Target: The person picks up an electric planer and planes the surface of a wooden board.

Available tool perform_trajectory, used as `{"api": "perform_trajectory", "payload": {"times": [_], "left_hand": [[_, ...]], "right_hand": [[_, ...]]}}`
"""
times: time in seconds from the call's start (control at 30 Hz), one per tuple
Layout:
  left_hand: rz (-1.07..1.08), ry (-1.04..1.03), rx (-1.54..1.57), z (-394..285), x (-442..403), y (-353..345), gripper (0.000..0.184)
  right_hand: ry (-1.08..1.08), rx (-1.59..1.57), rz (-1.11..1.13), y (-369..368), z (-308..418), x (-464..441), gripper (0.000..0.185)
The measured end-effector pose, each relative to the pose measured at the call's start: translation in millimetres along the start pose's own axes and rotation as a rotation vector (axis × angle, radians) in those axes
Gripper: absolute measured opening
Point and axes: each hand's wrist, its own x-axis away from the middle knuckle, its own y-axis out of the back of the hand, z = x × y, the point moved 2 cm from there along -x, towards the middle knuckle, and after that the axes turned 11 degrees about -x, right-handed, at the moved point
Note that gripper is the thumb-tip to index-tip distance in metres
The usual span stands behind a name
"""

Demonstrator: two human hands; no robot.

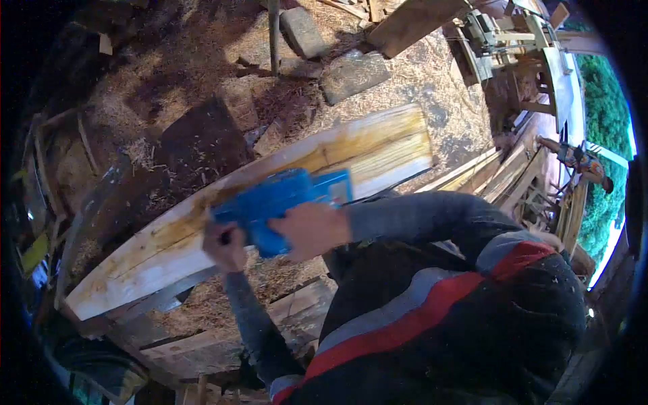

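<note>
A blue electric planer (pixel 280 196), blurred by motion, rests on a long pale wooden board (pixel 378 145) with yellow-brown streaks and a tapered, curved left end. My right hand (pixel 314 229) is wrapped round the planer's handle near its middle. At the planer's left end, my left hand (pixel 226 246) grips the front part, fingers curled. The planer's underside against the board is hidden. Both of my forearms, in grey sleeves, reach in from the lower right.
Wood shavings (pixel 189 61) cover the ground. Beyond the board lie wooden blocks (pixel 354 75) and an upright post (pixel 273 37). Stacked planks (pixel 503 179) and a wooden-framed machine bench (pixel 520 61) stand right. Another person (pixel 580 165) is farther off at the right.
</note>
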Motion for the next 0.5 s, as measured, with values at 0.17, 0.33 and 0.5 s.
{"api": "perform_trajectory", "payload": {"times": [0.17,0.33,0.5], "left_hand": [[0.230,-0.374,0.263,-141.0,27.1,-134.0,0.013],[0.283,-0.554,0.347,-279.6,33.2,-262.1,0.009],[0.310,-0.517,0.378,-344.6,49.9,-324.2,0.009]], "right_hand": [[0.016,0.059,-0.111,43.1,-143.4,131.7,0.060],[-0.162,0.048,-0.418,86.1,-251.6,262.5,0.061],[-0.268,0.006,-0.398,107.6,-327.9,325.1,0.056]]}}
